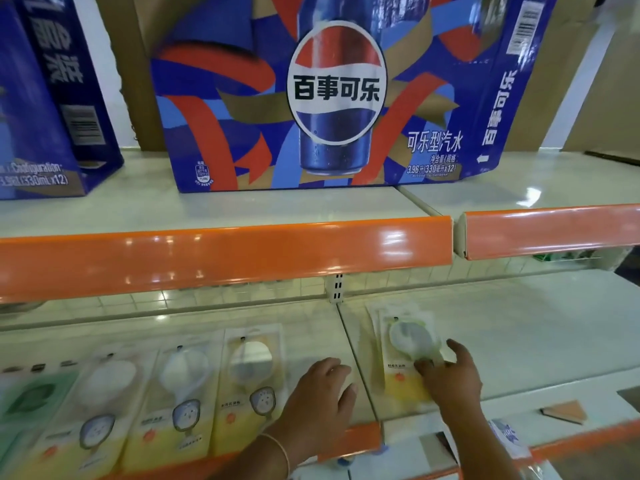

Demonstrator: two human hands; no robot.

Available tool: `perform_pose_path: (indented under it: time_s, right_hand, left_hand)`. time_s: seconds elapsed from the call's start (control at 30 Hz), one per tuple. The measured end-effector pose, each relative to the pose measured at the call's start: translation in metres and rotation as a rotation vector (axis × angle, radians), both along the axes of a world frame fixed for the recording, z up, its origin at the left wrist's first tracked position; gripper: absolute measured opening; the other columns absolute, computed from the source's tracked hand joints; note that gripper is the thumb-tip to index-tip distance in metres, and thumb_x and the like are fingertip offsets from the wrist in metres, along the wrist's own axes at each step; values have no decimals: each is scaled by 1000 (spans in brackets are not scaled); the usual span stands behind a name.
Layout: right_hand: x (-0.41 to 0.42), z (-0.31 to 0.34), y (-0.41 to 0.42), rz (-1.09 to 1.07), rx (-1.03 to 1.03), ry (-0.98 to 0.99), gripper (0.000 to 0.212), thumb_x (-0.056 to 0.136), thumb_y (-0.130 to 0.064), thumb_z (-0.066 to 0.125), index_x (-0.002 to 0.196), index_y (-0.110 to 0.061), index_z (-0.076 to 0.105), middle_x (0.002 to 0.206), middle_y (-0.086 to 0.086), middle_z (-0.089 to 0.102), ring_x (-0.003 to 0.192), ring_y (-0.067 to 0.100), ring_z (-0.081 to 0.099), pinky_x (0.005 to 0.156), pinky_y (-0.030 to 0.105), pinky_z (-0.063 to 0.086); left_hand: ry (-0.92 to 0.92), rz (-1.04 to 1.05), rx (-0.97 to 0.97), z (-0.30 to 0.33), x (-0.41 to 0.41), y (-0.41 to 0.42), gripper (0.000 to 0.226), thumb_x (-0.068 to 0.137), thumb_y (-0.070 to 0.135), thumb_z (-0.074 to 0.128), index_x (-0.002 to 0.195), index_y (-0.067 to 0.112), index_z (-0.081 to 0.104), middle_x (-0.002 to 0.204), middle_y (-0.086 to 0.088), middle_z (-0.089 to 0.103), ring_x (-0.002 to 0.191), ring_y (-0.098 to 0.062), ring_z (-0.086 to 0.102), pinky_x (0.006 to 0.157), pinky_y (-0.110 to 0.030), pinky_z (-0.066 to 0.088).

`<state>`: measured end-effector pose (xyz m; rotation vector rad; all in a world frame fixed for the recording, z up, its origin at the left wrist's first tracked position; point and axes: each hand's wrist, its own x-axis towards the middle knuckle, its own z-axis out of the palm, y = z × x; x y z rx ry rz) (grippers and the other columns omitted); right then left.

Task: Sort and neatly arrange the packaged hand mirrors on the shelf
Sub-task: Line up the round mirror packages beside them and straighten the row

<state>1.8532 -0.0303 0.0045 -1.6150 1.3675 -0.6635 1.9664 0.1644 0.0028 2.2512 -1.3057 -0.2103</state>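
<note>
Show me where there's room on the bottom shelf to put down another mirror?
Bare shelf lies right of the mirror pile under the right hand, and a narrow gap sits under the left hand. Left of that, the row of packaged mirrors is crowded.

We see two bare forearms without sleeves, the left hand [320, 393] wearing a thin gold-coloured bangle [278, 452] at its wrist, the right hand [450, 377] without any jewellery.

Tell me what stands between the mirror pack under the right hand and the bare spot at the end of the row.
Only the left hand: it rests on that spot, between the row's last pack and the stack the right hand touches.
</note>
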Motion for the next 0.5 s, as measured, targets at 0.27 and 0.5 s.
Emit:
perform_pose_path:
  time_s: [0.27,0.5]
  right_hand:
    - [-8,33,36,42,607,-591,61,78,8,69,129,-21,52,100,11,71,91,27,68,73,36,53]
    - [-6,26,124,278,369,-387,39,81,2,71,108,-25,64,93,-10,69,66,-11,63,60,7,48]
  left_hand:
    - [613,206,-176,14,-5,5,36,96,45,46,110,17,64,115,-3,66,108,-17,60,98,-31,45]
    - [1073,626,-331,19,8,16,20,98,34,47,96,17,57,88,0,59,76,-13,57,65,-24,47]
